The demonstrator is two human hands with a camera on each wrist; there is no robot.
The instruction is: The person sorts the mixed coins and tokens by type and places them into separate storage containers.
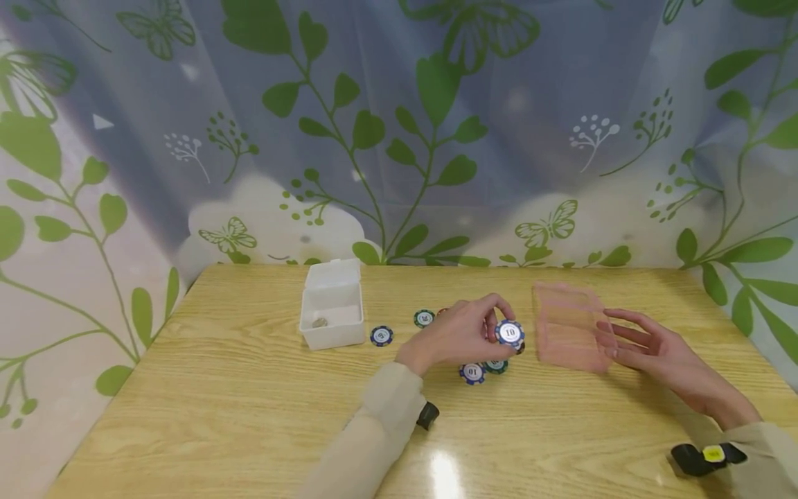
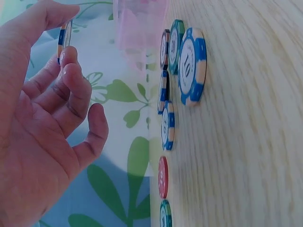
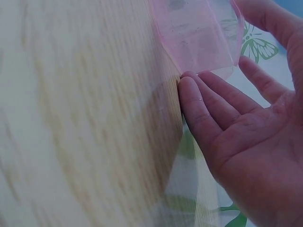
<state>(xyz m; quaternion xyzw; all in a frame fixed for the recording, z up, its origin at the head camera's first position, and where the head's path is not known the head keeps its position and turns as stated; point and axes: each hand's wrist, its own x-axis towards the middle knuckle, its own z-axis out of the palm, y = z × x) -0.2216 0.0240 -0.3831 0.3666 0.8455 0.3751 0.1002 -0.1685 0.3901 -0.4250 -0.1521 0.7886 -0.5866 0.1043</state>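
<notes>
I pinch a blue-and-cream chip (image 1: 510,333) by its rim between the thumb and a fingertip of my left hand (image 1: 458,331), just right of the centre of the head view, with the remaining fingers loosely bent. Its face, marked 10, is turned up, and the left wrist view shows it raised off the table (image 1: 218,402), roughly parallel to it.

What matters here is sideways: the pink box (image 1: 573,357) lies to the right of this chip, at about the same height in the frame, with a narrow gap showing between them. Its long axis seems to run away from me, tilting a little toward upper left. My left hand has the chip on the near side of that gap; my right hand (image 1: 663,352) is nearest the box, fingers fairly straight and relaxed, touching its right edge without wrapping round it.

Below my left hand, another blue chip (image 1: 472,374) overlaps a green chip (image 1: 496,366). Farther left stands an open white box (image 1: 333,337), well apart from the pink one.
</notes>
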